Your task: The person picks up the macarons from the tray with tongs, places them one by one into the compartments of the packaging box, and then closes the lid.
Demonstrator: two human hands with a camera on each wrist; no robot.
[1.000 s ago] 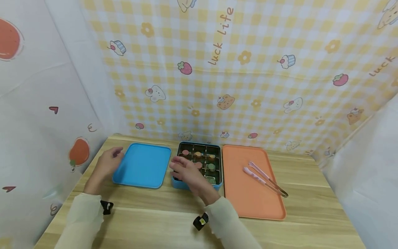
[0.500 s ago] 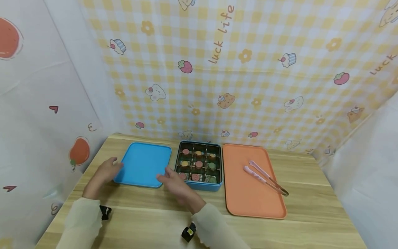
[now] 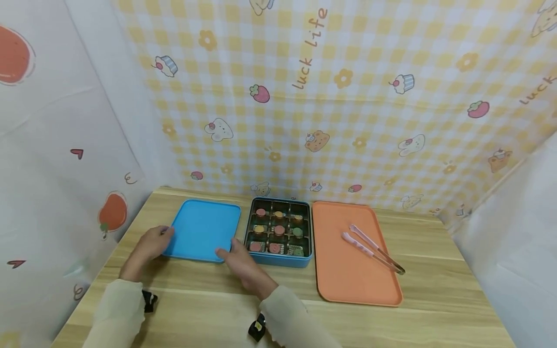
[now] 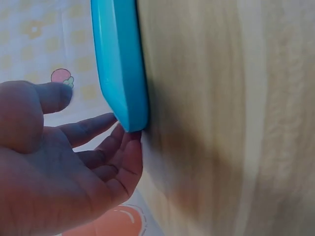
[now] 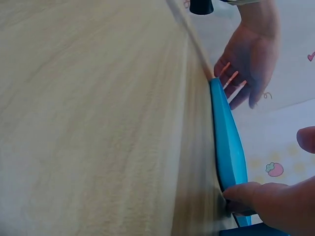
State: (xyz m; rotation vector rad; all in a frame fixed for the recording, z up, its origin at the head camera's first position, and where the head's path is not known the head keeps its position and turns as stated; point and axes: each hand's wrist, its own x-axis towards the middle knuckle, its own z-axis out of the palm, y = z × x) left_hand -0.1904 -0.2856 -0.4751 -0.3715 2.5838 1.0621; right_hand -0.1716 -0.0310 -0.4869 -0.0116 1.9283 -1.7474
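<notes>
A shallow blue lid [image 3: 204,229] lies flat on the table at the left. My left hand [image 3: 152,244] is at its left edge, and in the left wrist view the fingertips [image 4: 130,147] touch a corner of the lid while the thumb stands apart. At the right front corner is my right hand [image 3: 244,265]. In the right wrist view its fingers [image 5: 243,192] touch the lid's side, the thumb held away from it. Just right of the lid stands a blue box [image 3: 283,261] with dark compartments holding several small round cookies [image 3: 279,230] in red, yellow and green.
An orange tray [image 3: 348,282] lies right of the box, close beside it. Tongs [image 3: 370,250] with pink handles rest on the tray, their metal tips over its right edge. Patterned cloth [image 3: 278,116] hangs behind the wooden table [image 3: 435,270].
My right hand has moved left from over the box to the lid's right front corner. My left hand has come down slightly along the lid's left edge. The compartments are now uncovered to view.
</notes>
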